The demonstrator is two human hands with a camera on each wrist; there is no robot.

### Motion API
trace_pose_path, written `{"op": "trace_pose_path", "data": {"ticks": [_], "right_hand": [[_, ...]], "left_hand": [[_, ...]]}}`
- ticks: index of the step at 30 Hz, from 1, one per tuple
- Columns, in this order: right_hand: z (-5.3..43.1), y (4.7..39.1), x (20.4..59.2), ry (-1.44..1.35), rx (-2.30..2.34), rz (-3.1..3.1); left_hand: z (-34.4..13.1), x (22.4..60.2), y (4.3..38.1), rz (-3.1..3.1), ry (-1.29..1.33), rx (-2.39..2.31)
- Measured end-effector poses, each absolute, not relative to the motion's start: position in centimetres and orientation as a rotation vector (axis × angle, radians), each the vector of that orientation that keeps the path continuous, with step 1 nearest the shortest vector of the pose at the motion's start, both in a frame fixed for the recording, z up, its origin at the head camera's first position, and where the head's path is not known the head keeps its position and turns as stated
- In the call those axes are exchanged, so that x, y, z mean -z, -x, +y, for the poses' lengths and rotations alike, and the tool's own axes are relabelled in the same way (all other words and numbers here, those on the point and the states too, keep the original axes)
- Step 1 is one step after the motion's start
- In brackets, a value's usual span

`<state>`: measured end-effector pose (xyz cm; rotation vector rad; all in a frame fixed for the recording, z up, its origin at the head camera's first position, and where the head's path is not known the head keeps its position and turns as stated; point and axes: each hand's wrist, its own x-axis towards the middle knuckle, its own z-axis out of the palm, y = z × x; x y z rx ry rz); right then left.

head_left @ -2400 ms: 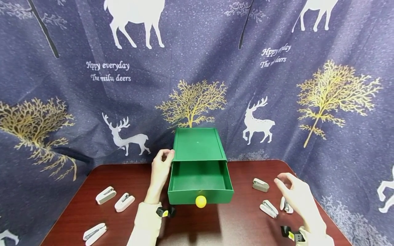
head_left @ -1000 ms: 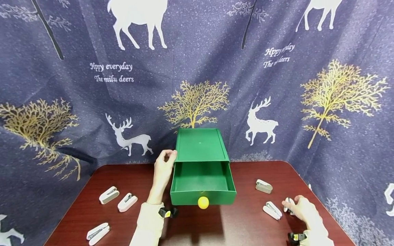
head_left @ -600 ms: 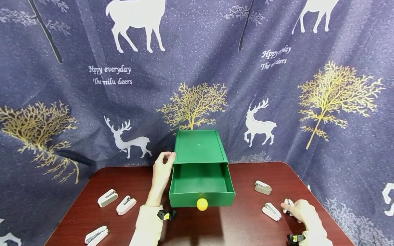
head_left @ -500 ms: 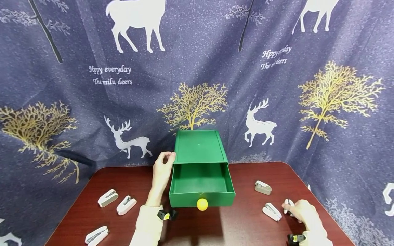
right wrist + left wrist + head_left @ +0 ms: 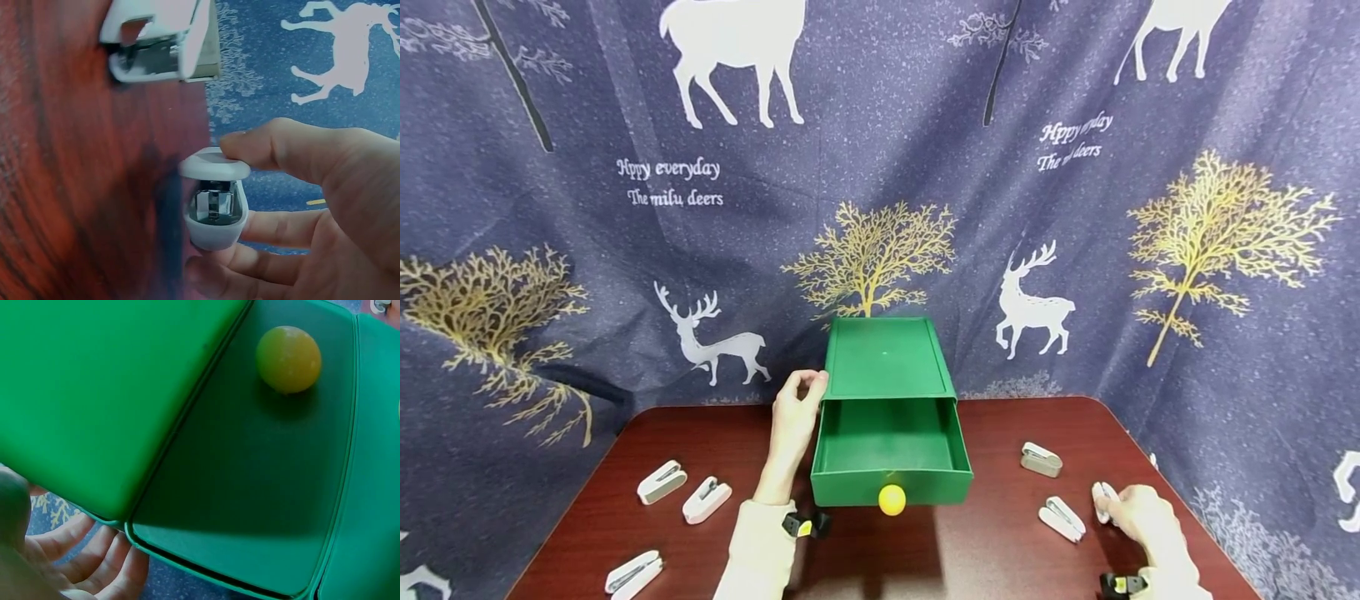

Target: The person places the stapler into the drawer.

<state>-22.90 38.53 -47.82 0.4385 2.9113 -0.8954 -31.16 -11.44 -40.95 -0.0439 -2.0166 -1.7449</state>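
My right hand (image 5: 1144, 515) pinches a small white stapler (image 5: 1103, 502) at the right of the table. In the right wrist view the thumb lies on the stapler's top arm (image 5: 215, 167) and curled fingers are on its other side; its metal front end faces the camera. My left hand (image 5: 795, 410) holds the left side of a green drawer box (image 5: 886, 358), its fingers (image 5: 94, 553) curled at the side edge in the left wrist view. The box's green drawer (image 5: 850, 490) is pulled out and has a yellow ball knob (image 5: 892, 500).
Two other staplers, one white (image 5: 1062, 518) and one grey-sided (image 5: 1041, 459), lie right of the box. On the left lie three more: a grey-sided stapler (image 5: 662, 482), a pinkish-white stapler (image 5: 707, 500) and a white stapler (image 5: 634, 575). A patterned blue cloth (image 5: 880, 150) hangs behind the table.
My right hand has come down onto the stapler at the right and gripped it; just now the stapler has tilted in its fingers. The left hand keeps its place on the box.
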Motion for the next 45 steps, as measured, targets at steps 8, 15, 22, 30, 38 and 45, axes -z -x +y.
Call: {"op": "trace_pose_path", "data": {"ticks": [8, 15, 22, 30, 38, 45], "right_hand": [[37.6, 23.1, 46.1, -0.41, 0.886, 3.045], [35.3, 23.0, 44.2, -0.341, 0.911, 3.146], [32.4, 22.5, 42.4, -0.309, 0.905, 3.24], [30.3, 21.9, 41.1, -0.188, 0.892, 3.346], [28.2, 21.3, 39.7, -0.082, 0.877, 3.463], [26.3, 20.4, 38.7, -0.046, 0.896, 3.493]], "left_hand": [[-11.7, 41.1, 31.0, -1.997, 0.063, 1.764], [-11.6, 41.1, 31.1, -1.992, 0.058, 1.763], [-11.7, 41.2, 31.0, -1.99, 0.062, 1.781], [-11.5, 40.2, 30.2, -2.026, 0.034, 1.763], [-11.8, 41.1, 31.0, -2.002, 0.048, 1.766], [-11.4, 40.4, 30.7, -2.032, 0.039, 1.762]]}}
